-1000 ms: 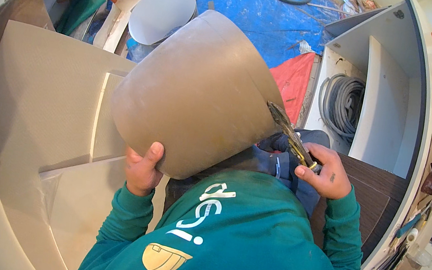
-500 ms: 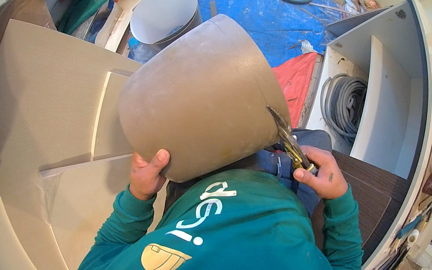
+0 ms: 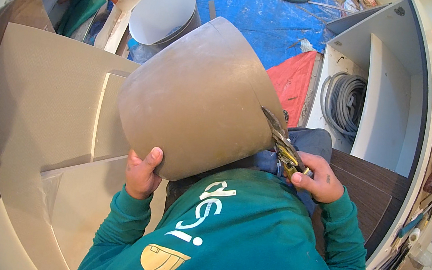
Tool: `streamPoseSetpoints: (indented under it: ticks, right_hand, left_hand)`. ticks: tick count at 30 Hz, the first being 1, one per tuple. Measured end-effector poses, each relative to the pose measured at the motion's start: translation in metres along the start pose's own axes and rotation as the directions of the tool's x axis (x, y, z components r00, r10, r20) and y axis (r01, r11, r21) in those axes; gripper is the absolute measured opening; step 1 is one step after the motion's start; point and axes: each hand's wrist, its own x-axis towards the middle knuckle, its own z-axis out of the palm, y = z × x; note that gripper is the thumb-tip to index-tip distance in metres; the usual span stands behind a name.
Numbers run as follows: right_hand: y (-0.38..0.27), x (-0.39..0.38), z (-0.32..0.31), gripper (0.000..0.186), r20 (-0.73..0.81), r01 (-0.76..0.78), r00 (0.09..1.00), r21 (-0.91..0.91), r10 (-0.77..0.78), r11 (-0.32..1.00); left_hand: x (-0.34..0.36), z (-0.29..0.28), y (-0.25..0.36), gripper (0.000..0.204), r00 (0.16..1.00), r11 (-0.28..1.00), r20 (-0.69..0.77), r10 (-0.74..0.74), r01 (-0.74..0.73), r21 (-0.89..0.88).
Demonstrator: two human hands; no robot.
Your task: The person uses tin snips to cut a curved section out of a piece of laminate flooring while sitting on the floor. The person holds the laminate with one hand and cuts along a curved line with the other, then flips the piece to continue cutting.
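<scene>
A wide, grey-brown cylinder, like a short piece of large pipe, lies tilted across my lap. My left hand grips its lower left rim, thumb on the outer face and the fingers partly out of sight. In my right hand are metal-cutting snips with dark blades and yellow on the handles. One blade lies over the outside of the wall at the right end; the other cannot be made out. A thin dark line runs along the wall up from the blade tip.
Behind the cylinder stands another open round tube on a blue sheet. At the right, a cabinet carcass holds a coiled grey hose. Large beige panels lie at the left. Tools line a ledge on the far right.
The cylinder and my left hand have shifted slightly left. The snips have moved slightly left with it, and their handles look closer together. My right hand has moved a little left and down.
</scene>
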Motion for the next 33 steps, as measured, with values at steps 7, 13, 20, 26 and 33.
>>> streamPoseSetpoints:
  ticks: [7,13,20,26,33]
  right_hand:
    - [0.006,0.003,0.007,0.051,-0.017,0.053,0.998,-0.024,-0.054,0.998]
    - [0.016,0.003,0.008,0.056,-0.021,0.061,0.998,0.005,-0.061,0.998]
    - [0.009,0.0,0.008,0.051,0.007,-0.043,0.999,0.077,0.043,0.996]
    - [0.014,0.001,0.009,0.04,-0.007,0.025,1.0,0.1,-0.024,0.995]
    - [0.012,0.002,0.013,0.036,-0.02,0.055,0.998,0.091,-0.053,0.994]
  left_hand:
    - [0.002,-0.001,0.001,0.054,1.0,1.0,0.012,0.025,-0.025,0.014]
    - [0.001,-0.003,-0.003,0.054,0.999,0.999,-0.004,0.045,-0.045,0.014]
    - [0.0,-0.001,-0.003,0.053,0.998,0.999,-0.035,0.044,-0.044,-0.015]
    - [0.002,0.0,-0.001,0.052,0.997,0.998,-0.02,0.07,-0.07,-0.009]
    - [0.0,-0.001,-0.005,0.051,0.997,0.997,-0.041,0.069,-0.07,-0.04]
